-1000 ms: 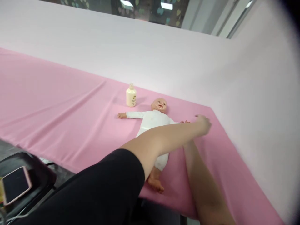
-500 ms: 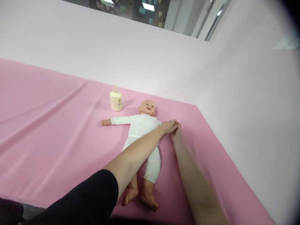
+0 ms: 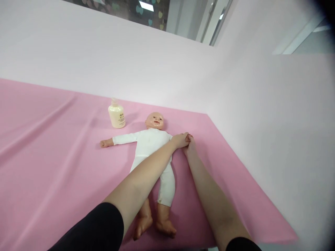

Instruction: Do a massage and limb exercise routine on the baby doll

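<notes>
Doll (image 3: 151, 142) in white lies face-up near the table's (image 3: 65, 157) far right corner, one arm outstretched, apparently so its hand is reachable. Left hand (image 3: 180, 140) and right hand (image 3: 190, 147) wrap around that hand; upright bottle (image 3: 117, 117) stands near the far edge, probably clear of elbows.

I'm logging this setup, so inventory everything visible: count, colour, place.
Bald doll in white suit: 1, white, face up, centre
Squat cream bottle: 1, cream, upright, left of doll's head
Wrinkled pink cloth: 1, pink, beneath both
Flat white walls: 2, white, back and right
Dark glassy pane with hearts: 1, dark, top
Pale upright strips: several, grey, beside pane
Black cloth sleeves: 2, black, bottom
Bare left hand: 1, over doll's left arm
Bare right hand: 1, beside left hand
</notes>
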A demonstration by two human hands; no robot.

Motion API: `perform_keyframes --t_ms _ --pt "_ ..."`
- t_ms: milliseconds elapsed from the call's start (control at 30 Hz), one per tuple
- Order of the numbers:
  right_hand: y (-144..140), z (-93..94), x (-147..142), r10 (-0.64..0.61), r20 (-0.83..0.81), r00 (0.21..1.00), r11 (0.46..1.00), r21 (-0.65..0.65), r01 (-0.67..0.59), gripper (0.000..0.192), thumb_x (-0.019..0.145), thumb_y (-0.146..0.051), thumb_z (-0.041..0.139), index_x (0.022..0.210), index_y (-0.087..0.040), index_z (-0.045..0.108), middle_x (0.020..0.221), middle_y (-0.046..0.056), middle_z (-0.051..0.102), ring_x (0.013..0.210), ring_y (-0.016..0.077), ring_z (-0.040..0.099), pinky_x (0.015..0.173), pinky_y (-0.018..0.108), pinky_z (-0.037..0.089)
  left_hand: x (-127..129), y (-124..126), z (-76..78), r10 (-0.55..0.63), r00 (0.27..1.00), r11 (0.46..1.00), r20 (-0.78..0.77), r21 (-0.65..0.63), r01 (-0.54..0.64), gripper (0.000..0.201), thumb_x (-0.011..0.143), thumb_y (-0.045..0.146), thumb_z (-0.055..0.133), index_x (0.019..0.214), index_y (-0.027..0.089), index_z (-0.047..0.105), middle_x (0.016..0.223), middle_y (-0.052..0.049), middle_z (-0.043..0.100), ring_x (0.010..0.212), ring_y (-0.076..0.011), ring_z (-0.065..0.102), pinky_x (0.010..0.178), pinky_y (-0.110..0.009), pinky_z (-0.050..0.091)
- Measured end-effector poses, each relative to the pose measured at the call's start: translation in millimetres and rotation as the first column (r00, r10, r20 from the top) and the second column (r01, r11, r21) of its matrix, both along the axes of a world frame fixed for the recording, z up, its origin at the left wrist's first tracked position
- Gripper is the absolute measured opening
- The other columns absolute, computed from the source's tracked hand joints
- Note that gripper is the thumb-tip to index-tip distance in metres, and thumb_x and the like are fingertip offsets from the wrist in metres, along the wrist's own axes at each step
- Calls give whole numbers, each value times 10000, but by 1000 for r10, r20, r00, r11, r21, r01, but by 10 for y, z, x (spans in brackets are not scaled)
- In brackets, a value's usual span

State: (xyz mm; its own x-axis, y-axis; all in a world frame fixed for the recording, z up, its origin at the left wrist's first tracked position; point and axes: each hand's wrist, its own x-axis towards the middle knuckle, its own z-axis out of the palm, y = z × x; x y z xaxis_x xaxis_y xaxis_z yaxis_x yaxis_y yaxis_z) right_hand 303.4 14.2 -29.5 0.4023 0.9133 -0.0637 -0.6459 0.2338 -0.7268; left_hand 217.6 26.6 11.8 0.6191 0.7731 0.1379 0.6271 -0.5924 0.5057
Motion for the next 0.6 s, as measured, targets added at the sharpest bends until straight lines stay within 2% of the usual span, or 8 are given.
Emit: perform_keyframes --t_ms 200,333,433,600 --pt "25 3 -16 22 -50 998 995 -96 -27 108 817 -299 487 758 -232 548 669 -36 657 655 129 659 719 293 566 -11 -10 5 3 1000 1000 21 5 -3 388 861 399 477 1202 216 450 1099 -103 644 1013 -250 633 873 -366 477" --pt "46 -14 -7 44 -36 998 990 -132 -48 47 788 -226 545 777 -212 588 682 -19 671 706 142 665 741 289 567 -18 -4 27 -30 997 999 65 -20 32 338 870 337 476 1176 198 436 1155 -87 638 1073 -197 607 894 -292 467" --pt "53 -20 2 33 -22 999 990 -138 -36 41 773 -185 561 760 -218 583 662 -30 661 707 133 661 737 274 566 -24 5 49 -45 996 998 77 -42 49 368 852 295 505 1192 184 416 1163 -85 640 1070 -178 608 890 -262 465" --pt "47 -31 -12 -6 7 1000 994 -110 7 111 843 -262 510 762 -215 569 645 -27 657 676 125 654 689 258 564 -25 11 84 -80 995 995 60 -52 83 302 848 271 488 1138 190 469 1121 -71 652 1022 -186 625 886 -277 470"
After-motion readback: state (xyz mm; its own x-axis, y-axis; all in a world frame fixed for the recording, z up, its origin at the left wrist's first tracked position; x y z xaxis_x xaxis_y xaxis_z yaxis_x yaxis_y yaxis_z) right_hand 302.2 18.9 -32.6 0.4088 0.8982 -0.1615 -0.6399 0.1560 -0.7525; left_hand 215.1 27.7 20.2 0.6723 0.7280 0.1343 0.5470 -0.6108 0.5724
